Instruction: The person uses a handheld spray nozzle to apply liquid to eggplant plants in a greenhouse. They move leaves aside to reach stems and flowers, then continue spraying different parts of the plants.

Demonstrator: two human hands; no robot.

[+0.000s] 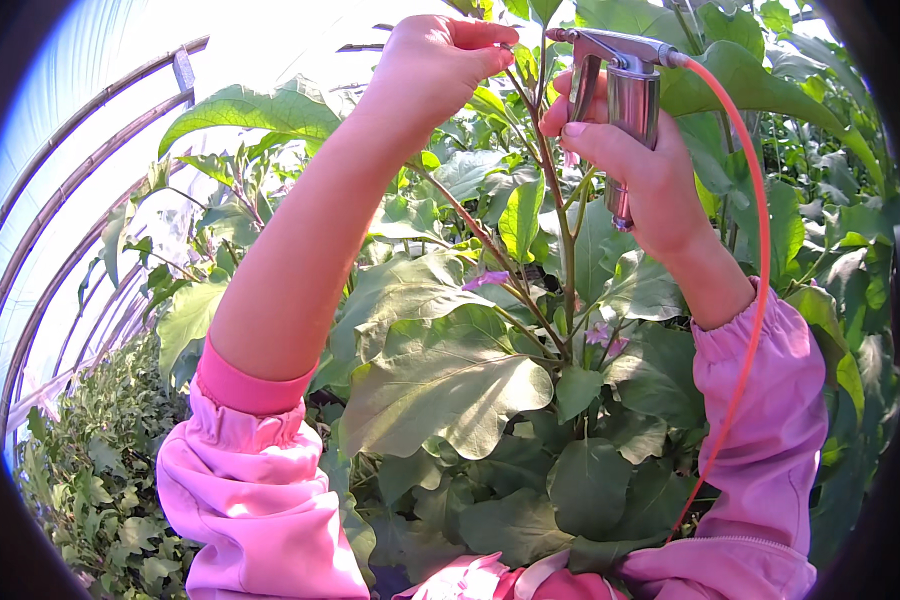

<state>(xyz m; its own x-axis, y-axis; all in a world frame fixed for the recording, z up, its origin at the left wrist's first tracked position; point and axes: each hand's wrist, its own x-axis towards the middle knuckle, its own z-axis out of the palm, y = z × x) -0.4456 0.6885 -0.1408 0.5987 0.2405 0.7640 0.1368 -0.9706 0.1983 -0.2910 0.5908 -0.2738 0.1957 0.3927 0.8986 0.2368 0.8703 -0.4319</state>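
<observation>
My right hand (634, 161) is wrapped around a metal trigger sprayer (633, 105), its fingers at the trigger and its nozzle pointing left. A thin red hose (757, 217) runs from the sprayer's rear down past my right sleeve. At the top centre, my left hand (450, 56) pinches thumb and forefinger together beside an upper shoot, left of the nozzle; a small dark bit shows at the fingertips, too small to name. Between my arms stands an eggplant plant with a purplish stem (547, 165), broad leaves (450, 375) and a purple flower (486, 280).
Curved greenhouse ribs (82, 172) under translucent plastic film arch along the left. More leafy plants (112, 465) grow low at the left, and dense foliage (855, 247) stands at the right. Large leaves (255, 112) reach out near both hands.
</observation>
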